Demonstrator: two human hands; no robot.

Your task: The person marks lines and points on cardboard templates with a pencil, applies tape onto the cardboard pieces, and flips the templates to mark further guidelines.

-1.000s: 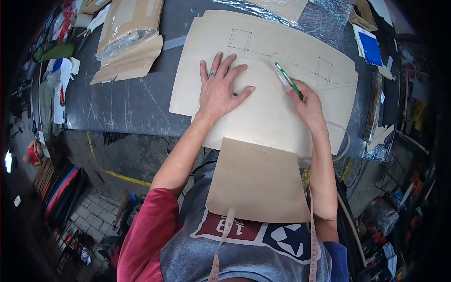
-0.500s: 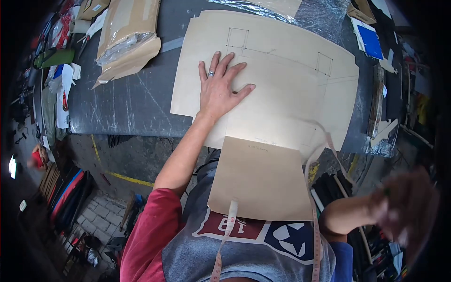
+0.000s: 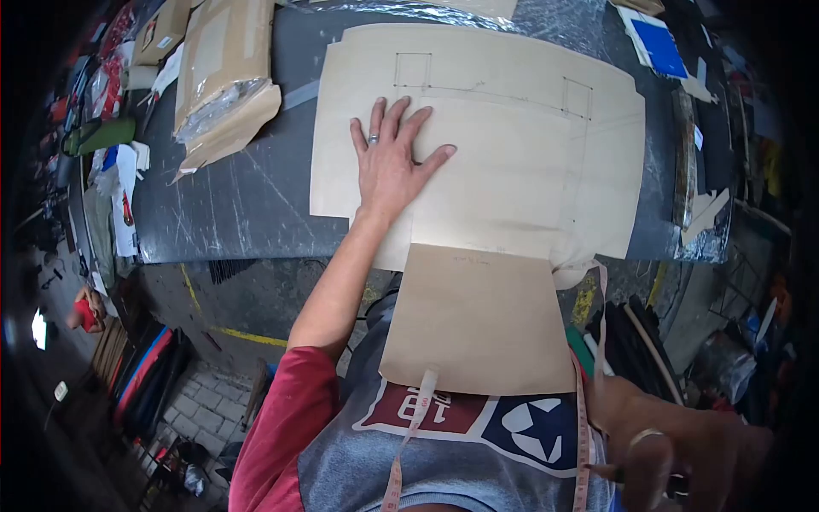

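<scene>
My left hand [image 3: 392, 171] lies flat with fingers spread on a large sheet of tan pattern card [image 3: 503, 179], pressing it to the table. The card has pencil-like lines, with two small rectangles near its far edge. Its near flap [image 3: 478, 320] folds over the table edge toward my chest. My right hand [image 3: 674, 456], blurred at the lower right, has its fingers closed around a slim pen or pencil [image 3: 606, 471]. A measuring tape [image 3: 583, 444] hangs from my neck beside that hand.
The dark table [image 3: 230, 209] carries a wrapped cardboard parcel [image 3: 226, 68] at the left and a blue card [image 3: 659, 49] at the far right. Rolls of material [image 3: 152, 363] stand below left. Another person in red [image 3: 87, 309] is in the left background.
My right hand has swung from the right inward toward my chest, lower in view. The tape's loop by the card has shifted. My left hand stays flat on the card.
</scene>
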